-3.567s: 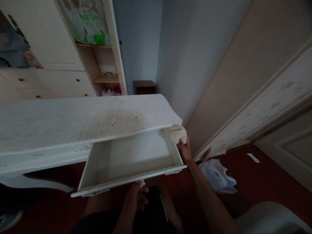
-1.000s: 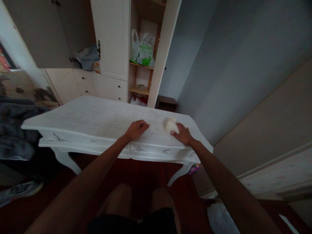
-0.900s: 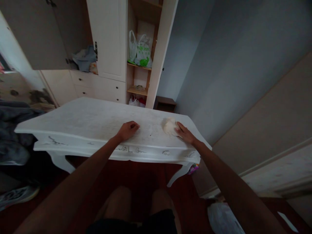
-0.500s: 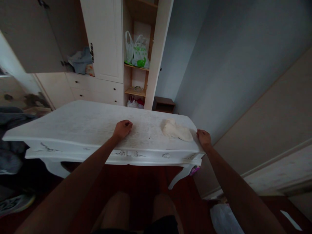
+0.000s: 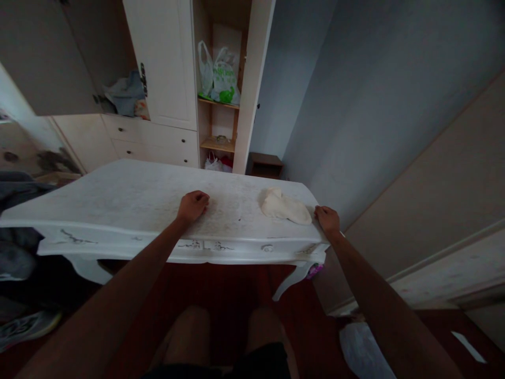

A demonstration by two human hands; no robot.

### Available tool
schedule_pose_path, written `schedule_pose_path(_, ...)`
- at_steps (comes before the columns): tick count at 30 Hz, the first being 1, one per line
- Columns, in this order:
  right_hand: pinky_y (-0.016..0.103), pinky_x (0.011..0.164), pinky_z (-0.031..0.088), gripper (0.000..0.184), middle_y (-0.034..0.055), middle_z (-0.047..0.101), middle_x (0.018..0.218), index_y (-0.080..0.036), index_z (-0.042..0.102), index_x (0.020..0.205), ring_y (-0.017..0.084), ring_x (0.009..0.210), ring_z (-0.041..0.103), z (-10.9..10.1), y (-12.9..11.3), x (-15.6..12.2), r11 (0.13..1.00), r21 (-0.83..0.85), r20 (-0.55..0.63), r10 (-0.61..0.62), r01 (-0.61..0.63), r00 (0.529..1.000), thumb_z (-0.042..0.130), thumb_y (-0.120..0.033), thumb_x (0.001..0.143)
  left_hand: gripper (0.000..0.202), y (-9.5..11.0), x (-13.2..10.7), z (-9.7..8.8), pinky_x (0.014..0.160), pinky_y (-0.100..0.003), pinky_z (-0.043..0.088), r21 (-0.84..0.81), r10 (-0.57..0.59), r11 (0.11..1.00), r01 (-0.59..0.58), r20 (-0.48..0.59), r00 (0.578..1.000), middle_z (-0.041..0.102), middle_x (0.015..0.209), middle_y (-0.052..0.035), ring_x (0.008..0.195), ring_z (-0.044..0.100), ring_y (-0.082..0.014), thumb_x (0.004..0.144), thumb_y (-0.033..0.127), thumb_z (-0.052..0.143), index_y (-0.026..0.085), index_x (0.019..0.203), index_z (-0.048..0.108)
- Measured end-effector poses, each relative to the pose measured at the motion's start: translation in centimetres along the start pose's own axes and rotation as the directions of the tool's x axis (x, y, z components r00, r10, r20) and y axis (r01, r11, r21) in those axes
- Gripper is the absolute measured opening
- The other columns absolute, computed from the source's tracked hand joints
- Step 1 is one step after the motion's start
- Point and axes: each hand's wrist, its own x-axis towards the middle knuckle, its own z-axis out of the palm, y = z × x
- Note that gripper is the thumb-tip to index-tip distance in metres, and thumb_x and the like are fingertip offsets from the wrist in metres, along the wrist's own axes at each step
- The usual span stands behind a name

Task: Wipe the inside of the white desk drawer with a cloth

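Across the white desk (image 5: 122,192), left to right: left hand (image 5: 192,206), fingers loosely curled, palm hidden; cream cloth (image 5: 284,206), crumpled, lying between the hands, in neither; right hand (image 5: 328,220) just beside the cloth, fingers bent at the desk's edge (dim, can't tell if the left holds anything or the right grips that edge).

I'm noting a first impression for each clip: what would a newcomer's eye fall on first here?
Probably the long white table across the middle, its top smudged grey. Near its right end lies a crumpled cream cloth, between the left hand and the right hand at the table's edge. Behind, a white plastic bag with green print stands out inside the open cabinet.
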Motion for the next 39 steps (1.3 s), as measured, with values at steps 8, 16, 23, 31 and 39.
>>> schedule_pose_path(8, 0.031, 0.066, 0.043, 0.033, 0.0064, 0.068, 0.062, -0.021, 0.061, 0.058, 0.02, 0.065, 0.06, -0.1, 0.1, -0.4, 0.996, 0.092, -0.034, 0.015, -0.012, 0.999, 0.05, -0.045, 0.078, 0.018, 0.0, -0.3, 0.0, 0.055, -0.026, 0.048, 0.004, -0.018, 1.0, 0.018, 0.0, 1.0, 0.067, 0.067, -0.0012, 0.051, 0.061, -0.0149, 0.077, 0.032, 0.054, 0.018, 0.075, 0.066)
schedule_pose_path(16, 0.031, 0.063, 0.042, 0.03, 0.0042, 0.064, 0.059, -0.021, 0.061, 0.06, 0.019, 0.061, 0.057, -0.4, -0.2, -0.9, 0.985, 0.171, -0.141, 0.048, -0.023, 0.989, 0.051, -0.041, 0.078, 0.021, -0.6, -0.3, 0.0, 0.058, -0.027, 0.051, 0.03, 0.005, 1.0, -0.004, -0.02, 1.0, 0.07, 0.07, -0.0026, 0.054, 0.063, -0.0157, 0.078, 0.034, 0.053, 0.019, 0.077, 0.067)
schedule_pose_path(23, 0.03, 0.057, 0.04, 0.028, 0.0002, 0.053, 0.055, -0.023, 0.052, 0.059, 0.017, 0.056, 0.05, -1.1, -0.6, -2.6, 0.927, 0.375, -0.347, 0.164, -0.024, 0.923, 0.047, -0.043, 0.078, 0.029, -0.2, -1.2, -0.4, 0.069, -0.027, 0.051, 0.236, 0.103, 0.968, -0.089, -0.05, 0.993, 0.075, 0.082, -0.0079, 0.073, 0.069, -0.0204, 0.081, 0.034, 0.049, 0.017, 0.085, 0.073)
schedule_pose_path(31, 0.028, 0.058, 0.043, 0.04, 0.0, 0.057, 0.055, -0.021, 0.058, 0.058, 0.014, 0.055, 0.051, -1.2, -1.8, -15.3, 0.77, 0.635, 0.195, -0.078, -0.066, 0.978, 0.067, -0.055, 0.077, 0.033, 0.6, -1.8, -0.6, 0.08, -0.031, 0.049, 0.44, 0.193, 0.877, -0.193, 0.045, 0.98, 0.077, 0.096, -0.0132, 0.088, 0.069, -0.0253, 0.088, 0.033, 0.046, 0.016, 0.092, 0.074)
schedule_pose_path(39, 0.023, 0.052, 0.043, 0.05, 0.0045, 0.076, 0.089, -0.023, 0.062, 0.101, 0.014, 0.06, 0.063, 4.9, -4.0, -21.0, 0.699, 0.269, 0.843, 0.161, -0.662, 0.513, 0.068, -0.067, 0.078, 0.032, 1.5, -2.7, 0.2, 0.084, -0.035, 0.05, 0.678, 0.26, 0.651, -0.341, 0.222, 0.94, 0.072, 0.105, -0.0182, 0.095, 0.068, -0.0282, 0.09, 0.025, 0.044, 0.014, 0.096, 0.073)
